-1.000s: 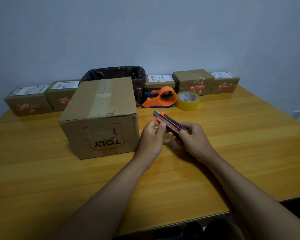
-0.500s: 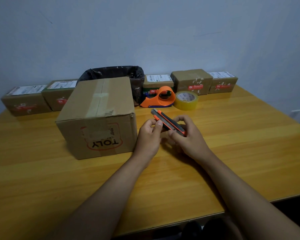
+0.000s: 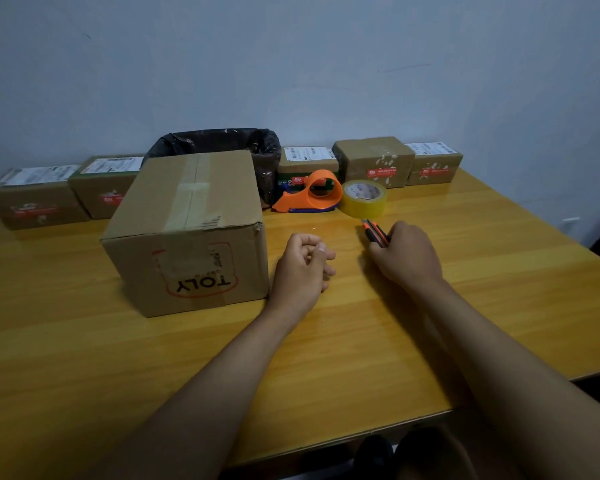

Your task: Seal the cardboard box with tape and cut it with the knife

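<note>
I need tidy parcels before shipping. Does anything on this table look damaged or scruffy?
Mostly minor wear: the cardboard box has a scuffed top corner and a half-torn label on its front, printed upside down from here.

The cardboard box (image 3: 187, 233) stands closed on the wooden table, a strip of tape along its top seam and "TOLY" printed upside down on its near face. A yellowish tape roll (image 3: 363, 198) lies flat behind, beside the orange tape dispenser (image 3: 309, 196). The orange-and-black utility knife (image 3: 374, 232) points toward the roll.

Brown cardboard box (image 3: 187, 233), orange-and-black knife (image 3: 375, 233), yellow tape roll (image 3: 363, 199).
</note>
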